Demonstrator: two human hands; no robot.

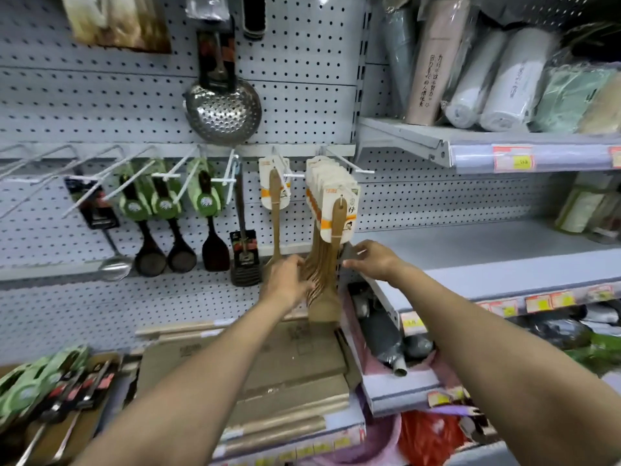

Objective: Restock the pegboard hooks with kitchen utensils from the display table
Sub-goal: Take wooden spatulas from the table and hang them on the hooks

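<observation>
A bunch of several carded wooden spatulas (331, 210) hangs on a white hook in the middle of the pegboard (302, 105). My left hand (285, 277) touches the lower blades of that bunch from the left, fingers spread. My right hand (371, 258) reaches in from the right at the same height, fingertips close to the blades; whether it holds anything I cannot tell. A single wooden spatula (276, 210) hangs one hook to the left. More utensils in green and black cards (50, 381) lie on the display table at the lower left.
Black ladles and turners (164, 210) hang on hooks to the left, a steel skimmer (223, 112) above them. Several bare hooks (43, 156) jut out at far left. Flat cardboard boxes (285, 358) lie below my arms. Shelves with rolled goods (497, 95) stand at right.
</observation>
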